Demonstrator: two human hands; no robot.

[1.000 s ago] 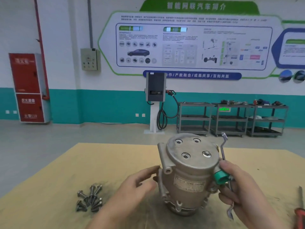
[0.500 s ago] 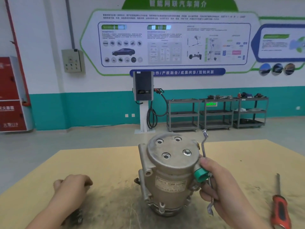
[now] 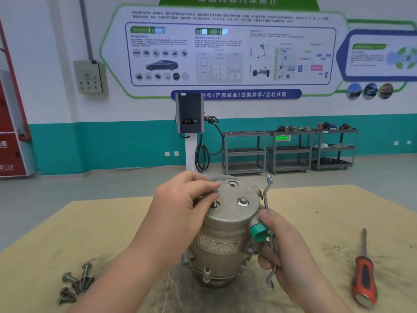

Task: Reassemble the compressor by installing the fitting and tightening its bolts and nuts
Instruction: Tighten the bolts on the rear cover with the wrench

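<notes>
Head view: compressor (image 3: 222,236) stands upright at middle of tan table (image 3: 316,222), flat end cap up. Left hand (image 3: 187,199) over cap, fingertips pinching bolt (image 3: 214,203) seated in near-left hole. One hex bolt (image 3: 243,201) already in cap; rear hole open. Right hand (image 3: 284,251) wraps offset wrench (image 3: 268,224) against compressor's right side, thumb beside green cap (image 3: 259,232). Loose bolts (image 3: 75,283) piled near left. Red-handled screwdriver (image 3: 364,274) lies at right.

Bolt (image 3: 214,203): mostly hidden under left hand (image 3: 180,206) fingertips. Red cabinet (image 3: 11,132): cut by left edge. Wall poster (image 3: 225,53) text: blurred, unreadable.
</notes>
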